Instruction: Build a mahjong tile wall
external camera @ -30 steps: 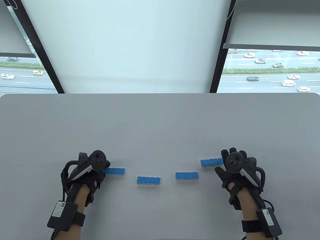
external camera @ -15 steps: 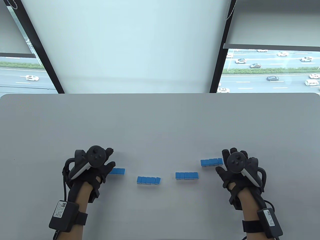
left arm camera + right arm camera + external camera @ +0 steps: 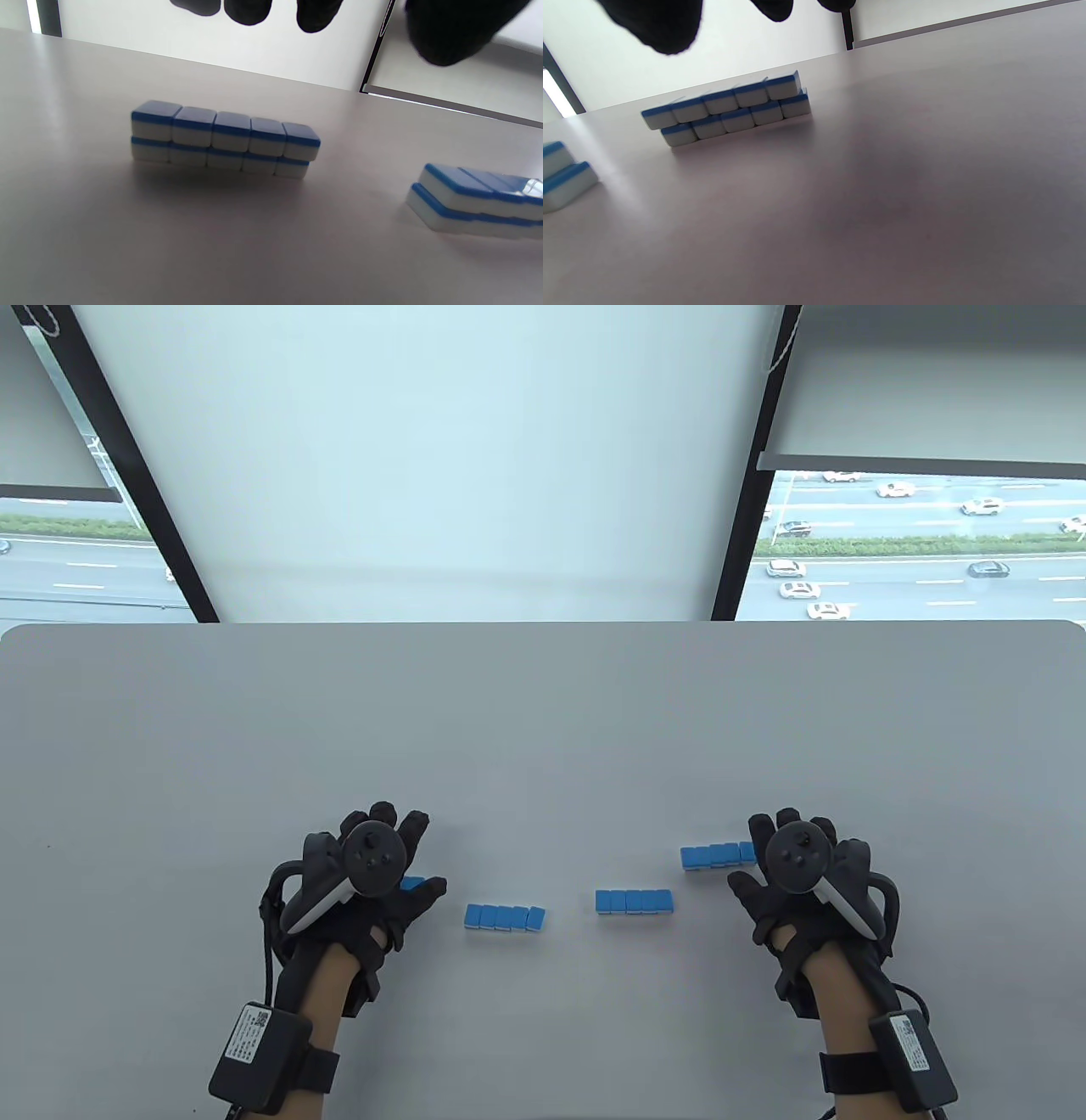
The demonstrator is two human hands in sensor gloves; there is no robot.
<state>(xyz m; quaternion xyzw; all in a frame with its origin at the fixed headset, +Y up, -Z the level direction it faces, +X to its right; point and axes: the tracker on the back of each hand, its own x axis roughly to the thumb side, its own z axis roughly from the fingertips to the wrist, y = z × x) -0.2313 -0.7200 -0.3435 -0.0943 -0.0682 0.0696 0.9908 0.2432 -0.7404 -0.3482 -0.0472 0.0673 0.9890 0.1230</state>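
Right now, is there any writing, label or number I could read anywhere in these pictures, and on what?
White sticker on the left wrist box: printed lines and a square code, too small to read.
White sticker on the right wrist box: likewise too small to read.
Blue-backed tiles: no markings show.
Nothing else carries text.

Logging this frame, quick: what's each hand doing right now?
Left hand: open, fingers spread above the leftmost tile row, gripping nothing.
Right hand: open, over the rightmost tile row.

Upper-floor office: grey table (image 3: 543, 704), windows (image 3: 916, 543) overlooking highway.
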